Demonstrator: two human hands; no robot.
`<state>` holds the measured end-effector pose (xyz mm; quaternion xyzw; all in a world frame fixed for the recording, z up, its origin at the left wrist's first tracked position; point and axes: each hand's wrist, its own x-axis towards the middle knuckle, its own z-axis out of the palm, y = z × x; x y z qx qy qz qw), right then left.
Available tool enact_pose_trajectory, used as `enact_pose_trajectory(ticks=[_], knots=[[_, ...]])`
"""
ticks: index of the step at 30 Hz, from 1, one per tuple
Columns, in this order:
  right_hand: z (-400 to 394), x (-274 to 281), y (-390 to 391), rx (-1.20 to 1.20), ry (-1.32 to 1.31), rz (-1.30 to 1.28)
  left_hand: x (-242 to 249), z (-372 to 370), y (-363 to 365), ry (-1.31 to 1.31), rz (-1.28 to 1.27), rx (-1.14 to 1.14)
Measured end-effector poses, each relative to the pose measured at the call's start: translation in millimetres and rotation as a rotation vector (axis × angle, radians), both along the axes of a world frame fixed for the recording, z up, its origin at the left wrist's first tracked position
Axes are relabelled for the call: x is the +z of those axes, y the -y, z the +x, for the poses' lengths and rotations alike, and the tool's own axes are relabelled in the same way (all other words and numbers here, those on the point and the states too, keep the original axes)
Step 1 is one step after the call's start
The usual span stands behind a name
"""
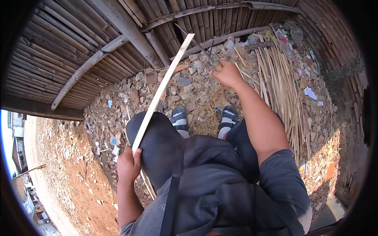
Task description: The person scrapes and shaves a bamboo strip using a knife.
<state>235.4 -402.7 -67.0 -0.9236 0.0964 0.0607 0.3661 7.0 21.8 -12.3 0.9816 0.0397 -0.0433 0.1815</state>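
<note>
My left hand is closed around a long pale bamboo strip, thumb along its edge. The strip slants up and away over my left thigh, and its lower end shows below the hand beside my leg. My right hand grips the handle of a long-bladed knife out in front of me. Its thin dark blade points up and left, and the tip passes behind the strip's far end in this view.
A bundle of split bamboo strips lies on the rubble to my right. Stones, straw and litter surround my sandalled feet. A bamboo wall rises ahead and left, a brick wall at right. Bare sunlit dirt stretches left.
</note>
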Motion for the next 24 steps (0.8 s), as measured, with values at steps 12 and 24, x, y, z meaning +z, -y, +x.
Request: enact_pose_trajectory(ticks=[12,24], knots=[[-41.9,53.2,-46.8,0.360,0.177,0.152,23.1,8.9,6.1,-0.120,-0.052,-0.035],[-32.1,7.5,-64.8,0.504,0.169,0.059,20.0,10.5,8.8,-0.142,-0.047,-0.014]])
